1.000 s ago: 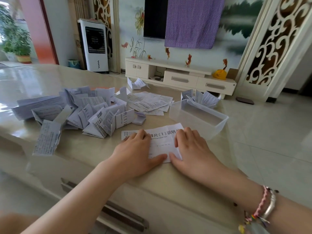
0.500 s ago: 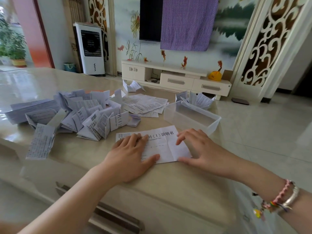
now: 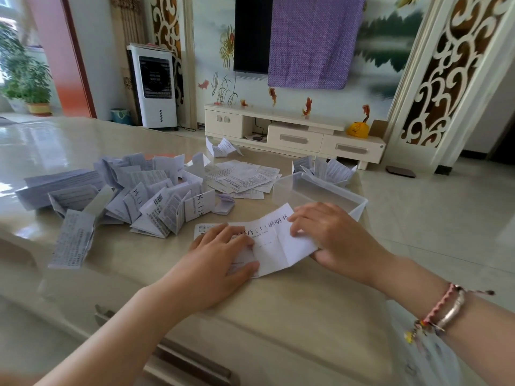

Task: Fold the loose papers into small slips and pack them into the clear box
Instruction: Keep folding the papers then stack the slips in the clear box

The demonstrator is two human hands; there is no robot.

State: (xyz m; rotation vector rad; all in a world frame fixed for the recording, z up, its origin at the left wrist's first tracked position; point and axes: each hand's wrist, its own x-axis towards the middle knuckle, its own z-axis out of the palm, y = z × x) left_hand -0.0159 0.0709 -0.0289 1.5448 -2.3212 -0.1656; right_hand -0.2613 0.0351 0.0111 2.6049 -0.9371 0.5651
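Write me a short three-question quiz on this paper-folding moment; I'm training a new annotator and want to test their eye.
1. True or false: the clear box already holds folded slips.
2. Which hand lifts the end of the printed sheet off the table? A) left hand B) right hand C) neither
3. Fill in: the left hand presses the sheet's ____ end flat.

Key:
1. False: the box looks empty; folded papers sit behind it, outside.
2. B: the right hand pinches the raised right end.
3. Left.
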